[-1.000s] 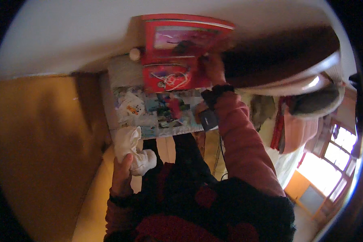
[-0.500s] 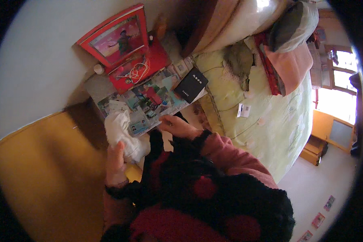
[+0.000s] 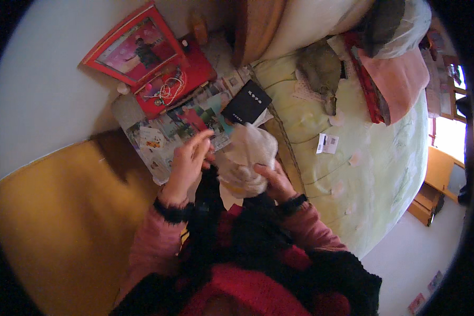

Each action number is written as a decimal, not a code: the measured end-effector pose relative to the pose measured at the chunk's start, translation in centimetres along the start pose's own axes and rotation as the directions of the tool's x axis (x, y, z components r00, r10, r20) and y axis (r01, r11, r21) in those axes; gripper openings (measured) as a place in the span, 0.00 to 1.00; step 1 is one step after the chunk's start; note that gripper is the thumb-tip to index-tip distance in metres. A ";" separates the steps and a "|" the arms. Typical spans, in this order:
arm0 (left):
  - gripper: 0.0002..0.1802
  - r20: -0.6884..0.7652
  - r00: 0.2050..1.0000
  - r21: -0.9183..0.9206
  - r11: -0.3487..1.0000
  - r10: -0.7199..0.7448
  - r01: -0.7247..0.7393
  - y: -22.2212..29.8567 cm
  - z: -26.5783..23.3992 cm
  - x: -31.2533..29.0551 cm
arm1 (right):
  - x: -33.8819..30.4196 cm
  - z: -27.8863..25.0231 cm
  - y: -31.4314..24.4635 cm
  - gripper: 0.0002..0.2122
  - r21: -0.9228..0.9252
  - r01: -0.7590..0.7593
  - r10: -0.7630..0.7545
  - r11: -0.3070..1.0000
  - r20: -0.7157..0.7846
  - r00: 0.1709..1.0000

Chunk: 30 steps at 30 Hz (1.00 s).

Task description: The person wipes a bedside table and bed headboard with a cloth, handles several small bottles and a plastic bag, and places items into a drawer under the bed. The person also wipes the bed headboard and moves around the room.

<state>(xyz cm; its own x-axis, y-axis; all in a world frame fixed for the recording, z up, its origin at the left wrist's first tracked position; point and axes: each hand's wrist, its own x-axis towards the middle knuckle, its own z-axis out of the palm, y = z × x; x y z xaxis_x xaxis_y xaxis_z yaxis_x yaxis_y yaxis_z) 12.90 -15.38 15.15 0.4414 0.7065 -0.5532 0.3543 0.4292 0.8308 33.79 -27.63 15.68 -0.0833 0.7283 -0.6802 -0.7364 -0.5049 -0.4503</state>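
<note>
- Between the two hands is the white cloth (image 3: 246, 160), bunched and loosely folded, just left of the right hand and just right of the left hand.
- The right hand (image 3: 278, 183) grips the cloth at its right side, the thumb lying across the side that faces the camera; its other fingers are mostly hidden.
- The left hand (image 3: 187, 162) is open and holds nothing, its fingers part stretched and slightly bent toward the cloth. The fingertips are just beside it; whether any of them touches it, I cannot tell.
- Beyond both hands is the surface (image 3: 125, 109), with photos (image 3: 187, 120) spread over much of it.
- Up and left of the left hand, a card (image 3: 151, 138) with an orange figure lies on the surface.
- Straight beyond the left hand stands the red box (image 3: 199, 69), its lid raised with a picture (image 3: 139, 48) in it and beads (image 3: 169, 88) lying in its lower part.
- Beyond the right hand, slightly to its left, lies the black book (image 3: 246, 102).
- To the right of the right hand is the bed (image 3: 368, 179), with a white leaflet (image 3: 327, 144) on its pale green cover; farther off are a dark garment (image 3: 321, 68) and a pink blanket (image 3: 397, 79).
</note>
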 end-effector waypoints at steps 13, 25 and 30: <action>0.27 -0.429 0.855 0.619 0.784 0.292 0.043 -9.0 10.0 16.7 | -7.0 -13.1 -5.0 0.26 -0.146 -0.141 0.092 0.979 -0.299 0.950; 0.25 -0.076 0.997 -0.519 0.854 -0.008 -0.033 -5.1 6.3 9.5 | -4.8 -8.6 -5.3 0.27 -0.178 -0.075 0.053 0.981 -0.127 0.990; 0.25 0.095 0.996 -0.803 0.591 -0.001 0.077 -5.3 5.0 3.3 | -2.5 -6.4 -2.6 0.28 -0.128 -0.070 0.053 0.989 -0.129 0.990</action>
<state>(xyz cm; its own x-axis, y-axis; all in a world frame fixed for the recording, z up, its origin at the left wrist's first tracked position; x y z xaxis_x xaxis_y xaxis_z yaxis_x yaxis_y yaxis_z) 16.56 -18.18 8.60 0.5170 0.6496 -0.5574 -0.4189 0.7600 0.4970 40.24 -31.07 14.86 -0.0351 0.6345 -0.7721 -0.6367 -0.6098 -0.4721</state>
